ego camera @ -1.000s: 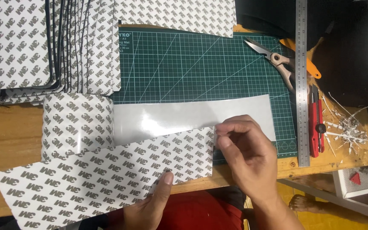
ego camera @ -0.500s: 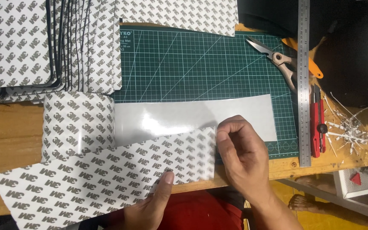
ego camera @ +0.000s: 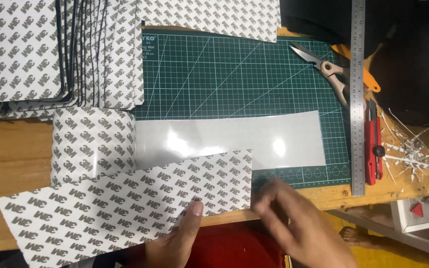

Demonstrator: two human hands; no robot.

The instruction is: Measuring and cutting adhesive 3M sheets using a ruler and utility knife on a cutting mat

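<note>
My left hand (ego camera: 177,240) comes up from the bottom edge. Its thumb lies on top of a long white backing sheet (ego camera: 125,208) printed with grey logos, and it grips that sheet at its near edge. The sheet lies slanted across the table's front. My right hand (ego camera: 294,223) is blurred by motion just right of the sheet's right corner. It is off the sheet, and nothing shows in its loosely spread fingers. Behind the sheet a glossy pale grey strip (ego camera: 254,139) lies flat on the green cutting mat (ego camera: 224,74). The strip's left end curls into a printed roll (ego camera: 93,144).
A thick stack of printed sheets (ego camera: 31,49) fills the back left. A steel ruler (ego camera: 357,99) runs along the mat's right side, with scissors (ego camera: 326,67), a red utility knife (ego camera: 373,144) and paper scraps (ego camera: 408,149) beside it. The wooden table (ego camera: 11,149) ends near my lap.
My right hand has let go of the printed sheet's right corner and dropped down toward the table's front edge. The sheet and my left hand have stayed put.
</note>
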